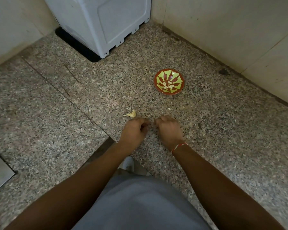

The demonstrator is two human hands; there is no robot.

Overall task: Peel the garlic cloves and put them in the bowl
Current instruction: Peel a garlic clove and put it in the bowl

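Near bowl (158,77) — hands (curled) close.

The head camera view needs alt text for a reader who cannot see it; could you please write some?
Two hands, left hand and right hand, meet with curled fingers low over a speckled stone floor; whatever they hold is hidden. Beyond them a red-and-green bowl holds peeled garlic cloves, and a garlic scrap lies near the left hand.

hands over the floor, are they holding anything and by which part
Cannot be told for sure: the left hand and right hand are curled with fingertips together, as if pinching something small, but whatever is between them is hidden.
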